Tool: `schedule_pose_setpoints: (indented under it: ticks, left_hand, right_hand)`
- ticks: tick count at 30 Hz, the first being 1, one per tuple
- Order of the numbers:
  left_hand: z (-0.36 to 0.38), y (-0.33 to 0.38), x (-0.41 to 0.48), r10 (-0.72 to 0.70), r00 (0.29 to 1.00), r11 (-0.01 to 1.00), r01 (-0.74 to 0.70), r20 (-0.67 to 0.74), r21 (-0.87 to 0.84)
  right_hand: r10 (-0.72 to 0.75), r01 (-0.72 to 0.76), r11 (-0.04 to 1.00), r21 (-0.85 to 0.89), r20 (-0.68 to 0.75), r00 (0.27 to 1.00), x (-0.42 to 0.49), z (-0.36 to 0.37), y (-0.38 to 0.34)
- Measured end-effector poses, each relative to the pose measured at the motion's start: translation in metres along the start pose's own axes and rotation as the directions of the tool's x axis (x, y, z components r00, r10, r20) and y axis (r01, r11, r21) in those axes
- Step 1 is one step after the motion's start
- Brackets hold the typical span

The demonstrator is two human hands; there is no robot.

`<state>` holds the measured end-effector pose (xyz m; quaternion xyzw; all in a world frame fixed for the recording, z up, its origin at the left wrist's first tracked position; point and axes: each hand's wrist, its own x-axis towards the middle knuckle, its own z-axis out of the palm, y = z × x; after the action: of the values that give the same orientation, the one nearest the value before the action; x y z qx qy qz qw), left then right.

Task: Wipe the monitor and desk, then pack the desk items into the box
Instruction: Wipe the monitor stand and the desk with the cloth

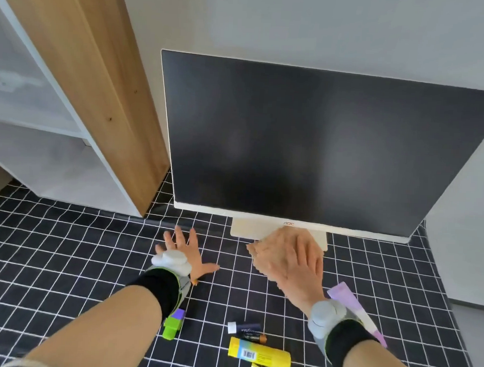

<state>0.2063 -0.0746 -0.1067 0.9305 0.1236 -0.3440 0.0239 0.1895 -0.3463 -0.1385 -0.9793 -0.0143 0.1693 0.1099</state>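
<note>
Left hand point(185, 250) and right hand point(298, 262) reach forward, palms down. Nearest: yellow glue stick point(260, 353) lies flat, long axis roughly left-right. Next, left fingers splayed on checked desk cover point(64, 244), holding nothing; right fingers straight, together, pressing tan cloth point(256, 254) by the stand point(244, 231). Farthest: monitor point(321, 145) upright, wide axis left-right, dark screen facing the camera.

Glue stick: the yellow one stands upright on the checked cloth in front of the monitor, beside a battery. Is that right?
No. The head view shows the yellow glue stick lying on its side, not upright. The rest holds: it is on the checked cloth in front of the monitor, beside a battery.
</note>
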Motion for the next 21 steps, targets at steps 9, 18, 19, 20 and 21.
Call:
schedule_pose_setpoints:
  ticks: [9,18,19,20,21]
  left_hand:
    - [-0.005,-0.01,0.012,0.06,0.995,0.979,-0.074,0.08,0.191]
    - [-0.021,-0.03,0.017,0.181,0.978,0.948,-0.201,0.103,0.247]
    - [-0.021,-0.03,0.016,0.186,0.977,0.946,-0.206,0.099,0.251]
    - [-0.021,-0.03,0.015,0.192,0.977,0.943,-0.21,0.093,0.258]
    - [-0.021,-0.029,0.013,0.193,0.977,0.941,-0.21,0.087,0.265]
  right_hand:
    - [-0.001,-0.019,0.988,-0.156,-0.127,0.992,0.051,-0.001,0.009]
    - [0.015,-0.034,0.995,-0.096,-0.185,0.983,0.056,-0.008,0.019]
    - [0.039,-0.057,0.995,-0.083,-0.202,0.979,0.059,-0.011,0.022]
    - [0.075,-0.095,0.992,-0.086,-0.216,0.974,0.062,-0.017,0.025]
    - [0.103,-0.125,0.989,-0.077,-0.24,0.965,0.066,-0.022,0.031]
